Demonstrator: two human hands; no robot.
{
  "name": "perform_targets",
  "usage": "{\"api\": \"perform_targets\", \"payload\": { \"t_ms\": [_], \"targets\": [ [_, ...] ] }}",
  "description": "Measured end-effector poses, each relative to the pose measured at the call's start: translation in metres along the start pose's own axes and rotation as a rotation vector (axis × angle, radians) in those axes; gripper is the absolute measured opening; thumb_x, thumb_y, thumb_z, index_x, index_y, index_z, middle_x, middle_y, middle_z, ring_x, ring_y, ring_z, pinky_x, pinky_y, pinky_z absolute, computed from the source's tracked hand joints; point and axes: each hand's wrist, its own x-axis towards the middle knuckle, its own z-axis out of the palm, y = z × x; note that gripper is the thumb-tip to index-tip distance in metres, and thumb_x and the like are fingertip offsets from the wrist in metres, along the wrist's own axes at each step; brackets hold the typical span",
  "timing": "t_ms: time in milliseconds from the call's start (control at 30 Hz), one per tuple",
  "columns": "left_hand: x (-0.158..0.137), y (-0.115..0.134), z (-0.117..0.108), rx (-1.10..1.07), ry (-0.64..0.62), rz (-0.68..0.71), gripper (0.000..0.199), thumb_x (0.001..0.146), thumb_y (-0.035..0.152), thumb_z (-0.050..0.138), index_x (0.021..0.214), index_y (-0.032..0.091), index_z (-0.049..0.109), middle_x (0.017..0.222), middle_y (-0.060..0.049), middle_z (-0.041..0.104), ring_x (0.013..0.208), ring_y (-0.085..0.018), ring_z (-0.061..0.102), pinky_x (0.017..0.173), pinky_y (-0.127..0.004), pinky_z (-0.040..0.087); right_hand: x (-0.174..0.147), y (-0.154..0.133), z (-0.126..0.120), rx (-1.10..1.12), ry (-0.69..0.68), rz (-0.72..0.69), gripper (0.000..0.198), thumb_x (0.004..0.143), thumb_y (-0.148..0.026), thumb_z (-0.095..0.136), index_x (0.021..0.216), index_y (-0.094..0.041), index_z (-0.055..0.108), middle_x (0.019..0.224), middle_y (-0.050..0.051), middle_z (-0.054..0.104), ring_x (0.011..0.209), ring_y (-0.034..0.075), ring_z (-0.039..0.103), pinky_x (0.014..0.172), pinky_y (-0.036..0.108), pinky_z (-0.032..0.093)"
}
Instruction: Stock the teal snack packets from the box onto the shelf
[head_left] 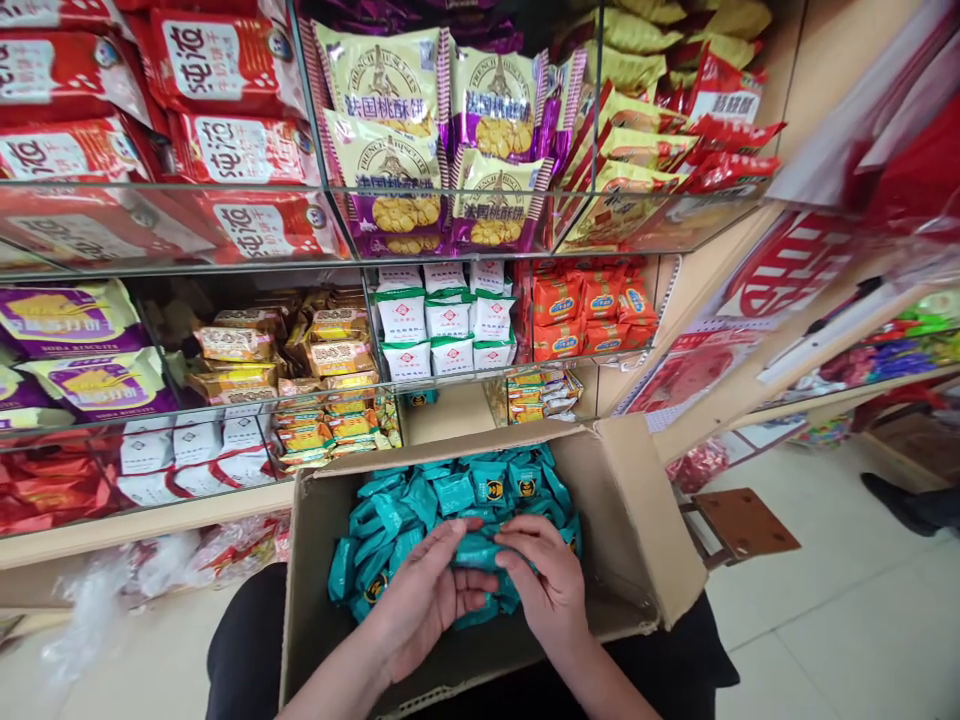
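An open cardboard box rests on my lap, filled with several small teal snack packets. My left hand and my right hand are both inside the box. Together they gather a bunch of teal packets between the fingers, near the box's front. More teal packets lie loose behind and to the left of my hands.
Glass-fronted shelf bins stand ahead: red packets, purple and yellow biscuit bags, white and green packets, orange packets. A nearly bare bin sits just behind the box. A brown stool and tiled floor lie to the right.
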Motion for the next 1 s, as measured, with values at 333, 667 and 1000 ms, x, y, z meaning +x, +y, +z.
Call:
{"api": "perform_targets", "payload": {
  "t_ms": [333, 667, 1000],
  "targets": [
    [0.003, 0.013, -0.005, 0.345, 0.177, 0.422, 0.050, 0.065, 0.031, 0.064, 0.110, 0.018, 0.045, 0.113, -0.009, 0.056, 0.113, -0.021, 0.045, 0.083, -0.028, 0.045, -0.004, -0.008, 0.020, 0.507, -0.029, 0.650, 0.030, 0.064, -0.037, 0.067, 0.087, -0.021, 0.055, 0.073, 0.000, 0.060, 0.060, 0.013, 0.055, 0.050, 0.024, 0.046],
    [-0.001, 0.011, -0.009, 0.421, 0.015, 0.459, 0.054, 0.070, 0.023, 0.061, 0.115, 0.024, 0.031, 0.101, -0.004, 0.054, 0.086, -0.014, 0.056, 0.072, -0.024, 0.046, 0.017, -0.012, 0.003, 0.312, -0.206, 0.471, 0.017, 0.073, -0.033, 0.060, 0.078, -0.017, 0.054, 0.072, 0.000, 0.058, 0.067, 0.013, 0.053, 0.061, 0.024, 0.043],
    [-0.018, 0.055, -0.041, 1.222, 0.162, 0.727, 0.043, 0.078, 0.029, 0.048, 0.119, 0.026, 0.035, 0.090, -0.001, 0.059, 0.079, -0.014, 0.056, 0.072, -0.026, 0.046, 0.091, -0.031, -0.011, 0.067, -0.460, 0.280, 0.027, 0.069, -0.027, 0.063, 0.094, -0.021, 0.059, 0.090, 0.001, 0.062, 0.083, 0.016, 0.056, 0.075, 0.029, 0.044]
  ]
}}
